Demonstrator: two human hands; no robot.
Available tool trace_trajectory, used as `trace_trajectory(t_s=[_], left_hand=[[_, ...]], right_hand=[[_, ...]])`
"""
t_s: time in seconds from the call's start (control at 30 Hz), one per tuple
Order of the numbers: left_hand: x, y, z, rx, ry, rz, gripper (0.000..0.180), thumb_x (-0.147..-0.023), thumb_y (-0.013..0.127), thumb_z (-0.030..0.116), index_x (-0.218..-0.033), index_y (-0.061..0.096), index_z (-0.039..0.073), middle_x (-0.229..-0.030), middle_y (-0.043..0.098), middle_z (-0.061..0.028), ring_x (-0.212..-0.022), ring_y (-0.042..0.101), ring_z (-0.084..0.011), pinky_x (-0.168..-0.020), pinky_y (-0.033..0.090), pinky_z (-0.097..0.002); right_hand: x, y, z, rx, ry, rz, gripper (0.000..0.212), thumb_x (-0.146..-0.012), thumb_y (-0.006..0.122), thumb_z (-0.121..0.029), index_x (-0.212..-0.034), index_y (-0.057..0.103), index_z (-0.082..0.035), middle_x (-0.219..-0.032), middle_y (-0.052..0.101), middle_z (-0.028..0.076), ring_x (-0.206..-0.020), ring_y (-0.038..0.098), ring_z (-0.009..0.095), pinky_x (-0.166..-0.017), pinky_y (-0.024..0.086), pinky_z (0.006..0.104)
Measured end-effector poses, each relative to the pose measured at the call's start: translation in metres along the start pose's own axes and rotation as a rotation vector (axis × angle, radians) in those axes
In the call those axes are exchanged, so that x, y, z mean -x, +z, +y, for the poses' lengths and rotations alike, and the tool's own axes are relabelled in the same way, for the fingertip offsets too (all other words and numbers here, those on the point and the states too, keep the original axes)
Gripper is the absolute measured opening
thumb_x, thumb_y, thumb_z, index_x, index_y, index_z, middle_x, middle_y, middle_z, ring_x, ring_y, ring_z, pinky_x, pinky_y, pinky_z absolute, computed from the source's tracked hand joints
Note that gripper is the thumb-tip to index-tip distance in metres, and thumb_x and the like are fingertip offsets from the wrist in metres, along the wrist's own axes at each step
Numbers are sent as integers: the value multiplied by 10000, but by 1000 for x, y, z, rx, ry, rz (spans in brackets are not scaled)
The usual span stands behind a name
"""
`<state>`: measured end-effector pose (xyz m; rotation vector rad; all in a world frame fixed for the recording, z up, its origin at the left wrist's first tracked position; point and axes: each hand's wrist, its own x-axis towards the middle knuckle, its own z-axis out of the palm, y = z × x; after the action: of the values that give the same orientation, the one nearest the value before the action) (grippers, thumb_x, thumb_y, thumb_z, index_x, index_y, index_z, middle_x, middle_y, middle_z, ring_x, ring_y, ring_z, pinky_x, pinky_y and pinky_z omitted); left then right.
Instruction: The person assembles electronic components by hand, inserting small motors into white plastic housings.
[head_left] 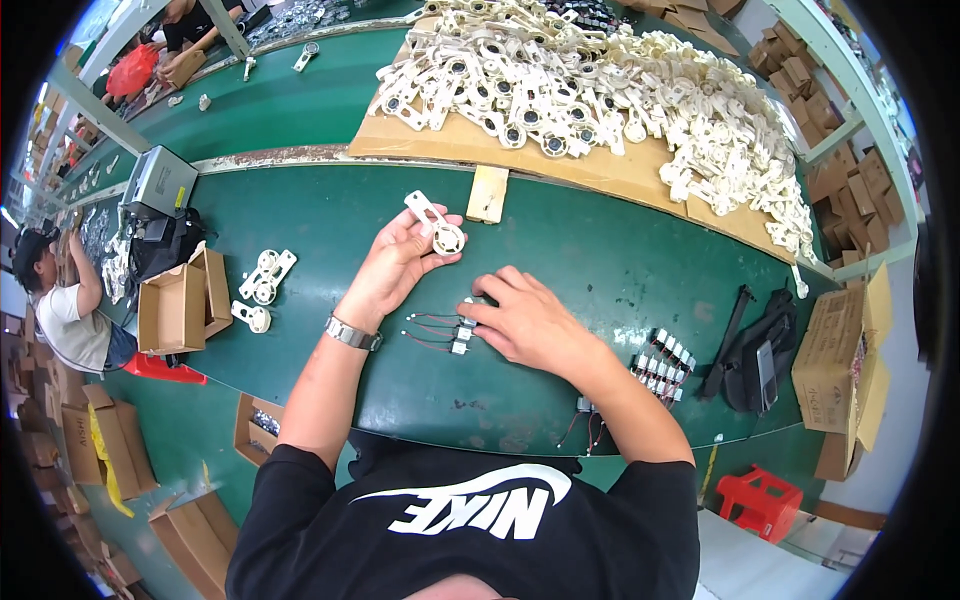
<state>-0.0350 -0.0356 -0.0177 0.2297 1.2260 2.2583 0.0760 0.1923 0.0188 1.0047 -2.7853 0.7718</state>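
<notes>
My left hand is closed round a cream-white plastic housing, with its round hollow end by my fingers and its slotted arm pointing up and away. Just to the right and nearer, my right hand has its thumb and fingertips pinched on one of a few small silver motors. The nearest of these motors lies by the thumb, and thin dark and red wires trail from the group to the left. My fingers partly hide the motor in the pinch.
Several similar housings lie on the green table at left, beside an open carton. More motors stand in rows at right, near a black bag. A wooden block and a heap of housings are ahead.
</notes>
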Motion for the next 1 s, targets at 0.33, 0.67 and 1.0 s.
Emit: trace_trajectory(t_s=[0.33,0.67,1.0], left_hand=[[3,4,-6,-56,43,31,452,-1043,624,151,-1442,460,14,-1409,609,-190,-1283,633,-359,-1045,563,-461],[6,15,-7,3,98,-65,472,-1038,650,181,-1448,459,46,-1417,599,-180,-1330,593,-383,-1069,541,-487],[8,19,-10,-83,108,-93,428,-1057,613,149,-1448,465,58,-1397,620,-174,-1320,606,-353,-1070,537,-479]], right_hand=[[-2,-5,4,-179,139,254,224,-847,708,-78,-1042,610,-24,-865,637,159,-854,635,355,-770,533,468],[-5,-15,-4,-485,424,349,212,-937,705,-94,-1106,649,21,-884,717,193,-734,721,314,-658,572,415],[-4,-13,-3,-466,434,329,228,-964,694,-106,-1157,680,14,-830,727,135,-655,690,200,-612,552,334]])
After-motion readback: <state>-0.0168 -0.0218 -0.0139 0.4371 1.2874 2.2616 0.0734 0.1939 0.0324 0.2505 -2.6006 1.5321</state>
